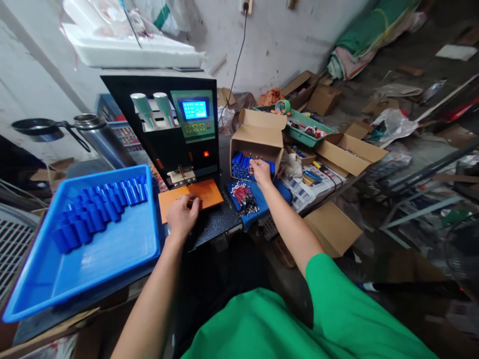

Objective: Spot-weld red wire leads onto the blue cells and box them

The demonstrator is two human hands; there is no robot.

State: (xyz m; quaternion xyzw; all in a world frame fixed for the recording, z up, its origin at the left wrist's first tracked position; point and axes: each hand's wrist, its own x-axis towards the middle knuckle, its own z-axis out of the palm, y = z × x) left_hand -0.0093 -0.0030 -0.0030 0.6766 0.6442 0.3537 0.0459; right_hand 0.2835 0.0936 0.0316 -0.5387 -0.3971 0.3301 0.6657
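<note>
My left hand [182, 214] rests over an orange board [209, 193] in front of a black spot welder [159, 149]. Its fingers are curled together; whatever they may hold is too small to make out. At the open cardboard box [258, 134], my right hand [261, 172] is closed in a pinch against blue cylindrical battery cells [241, 167] stacked on their sides. What sits between those fingertips is hidden. A bundle of red and black wire leads [244, 198] lies on a blue pad [264, 197] just below the box.
On the left a blue plastic tray [123, 239] holds rows of blue cells [92, 212]. Behind it stands a steel flask [105, 142]. A green tray [303, 130] and cardboard boxes [348, 152] crowd the table's right side. A white foam slab [138, 52] tops the welder.
</note>
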